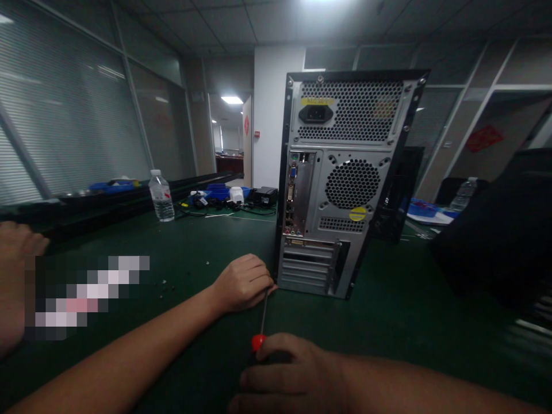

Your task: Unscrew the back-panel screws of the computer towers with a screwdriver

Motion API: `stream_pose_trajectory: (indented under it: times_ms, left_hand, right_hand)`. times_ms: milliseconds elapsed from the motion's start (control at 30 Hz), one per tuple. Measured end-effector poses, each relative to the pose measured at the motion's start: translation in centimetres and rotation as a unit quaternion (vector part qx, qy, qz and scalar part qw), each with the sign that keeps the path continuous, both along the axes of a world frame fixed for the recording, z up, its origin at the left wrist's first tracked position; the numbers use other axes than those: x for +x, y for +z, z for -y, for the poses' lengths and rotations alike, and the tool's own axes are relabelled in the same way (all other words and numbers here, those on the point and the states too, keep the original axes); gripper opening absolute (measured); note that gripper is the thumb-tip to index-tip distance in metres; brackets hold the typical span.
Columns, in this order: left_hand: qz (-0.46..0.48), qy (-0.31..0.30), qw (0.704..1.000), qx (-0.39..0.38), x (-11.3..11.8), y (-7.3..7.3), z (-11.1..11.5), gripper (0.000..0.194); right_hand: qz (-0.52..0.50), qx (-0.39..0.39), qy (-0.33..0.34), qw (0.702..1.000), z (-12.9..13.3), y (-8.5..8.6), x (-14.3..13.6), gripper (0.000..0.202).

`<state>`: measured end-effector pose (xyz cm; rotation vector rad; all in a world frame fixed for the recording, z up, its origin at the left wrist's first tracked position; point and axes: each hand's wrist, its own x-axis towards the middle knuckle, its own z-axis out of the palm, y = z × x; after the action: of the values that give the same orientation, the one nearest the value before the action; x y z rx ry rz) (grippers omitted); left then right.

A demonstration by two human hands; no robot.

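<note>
A computer case (317, 172) stands upright on the green table (207, 241), its metal back panel facing me. My left hand (245, 283) is curled at the lower left corner of the case, its fingertips around the far end of a thin metal shaft. That shaft belongs to a screwdriver (259, 342) with a red handle. My right hand (293, 374) has its fingers bent around the handle, close to the camera. What lies under the left fingertips is hidden.
Several tiny dark bits (164, 283) lie left of my left hand. A water bottle (162, 196) stands farther back, near cables and a black box (266, 196). Another person's hand (19, 238) shows at the left edge. A dark object (495, 230) fills the right side.
</note>
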<state>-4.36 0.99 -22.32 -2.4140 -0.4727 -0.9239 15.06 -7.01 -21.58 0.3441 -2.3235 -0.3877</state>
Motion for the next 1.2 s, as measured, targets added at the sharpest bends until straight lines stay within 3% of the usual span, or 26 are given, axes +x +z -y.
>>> stream_pose_trajectory:
  times_ms: [833, 1200]
  left_hand:
    - [0.009, 0.048, 0.999, -0.001, -0.3, 0.0, 0.0, 0.020]
    - [0.020, 0.036, 0.999, 0.009, -0.1, 0.0, -0.1, 0.012]
  right_hand:
    - [-0.031, 0.026, -0.011, 0.999, 0.3, 0.9, -0.5, 0.063]
    - [-0.025, 0.016, -0.023, 0.999, 0.2, 0.9, -0.3, 0.060]
